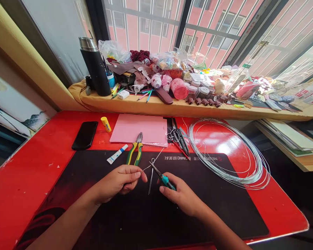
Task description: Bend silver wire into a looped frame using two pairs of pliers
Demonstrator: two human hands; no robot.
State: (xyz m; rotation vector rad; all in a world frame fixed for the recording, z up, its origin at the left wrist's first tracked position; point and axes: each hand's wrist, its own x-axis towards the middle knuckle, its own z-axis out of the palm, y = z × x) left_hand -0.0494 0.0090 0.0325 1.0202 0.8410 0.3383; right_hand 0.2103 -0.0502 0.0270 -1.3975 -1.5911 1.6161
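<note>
My left hand (121, 180) pinches one end of a thin piece of wire (150, 166) over the black desk mat (99, 208). The wire has a small loop at its middle. My right hand (181, 196) is closed round the teal handles of small pliers (160, 175), whose tips grip the wire at the loop. A loose wire end hangs down between the two hands.
Green-yellow pliers (135, 150), a small tube (117, 154), scissors (176, 137), pink paper (141, 129), a glue stick (106, 124) and a phone (85, 135) lie on the red table. A big wire coil (228, 152) lies right. The cluttered sill holds a black flask (95, 66).
</note>
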